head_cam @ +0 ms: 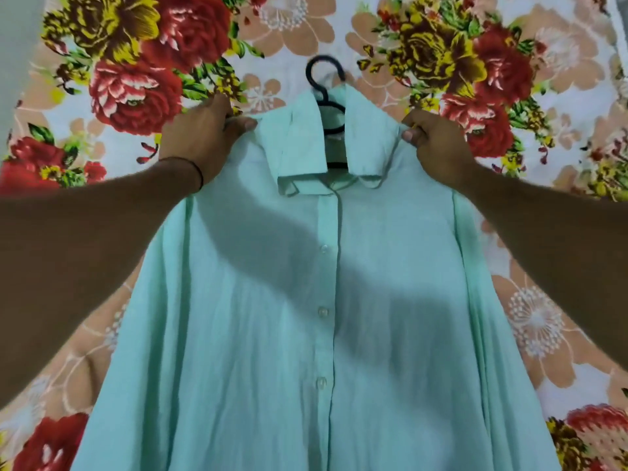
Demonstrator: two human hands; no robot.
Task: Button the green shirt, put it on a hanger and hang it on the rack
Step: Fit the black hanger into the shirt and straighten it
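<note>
The pale green shirt point(306, 317) lies face up on a flowered bedsheet, its front placket buttoned with three buttons showing. A black hanger point(323, 76) sits inside the collar, with its hook sticking out above the neck. My left hand point(200, 137) pinches the shirt's left shoulder between thumb and fingers. At the other shoulder, right of the collar, my right hand point(431, 147) grips the cloth. The hanger's arms are hidden under the fabric.
The flowered bedsheet point(136, 79) in red, yellow and peach fills the whole view around the shirt. A grey strip of wall or floor point(13, 62) shows at the far left edge. No rack is in view.
</note>
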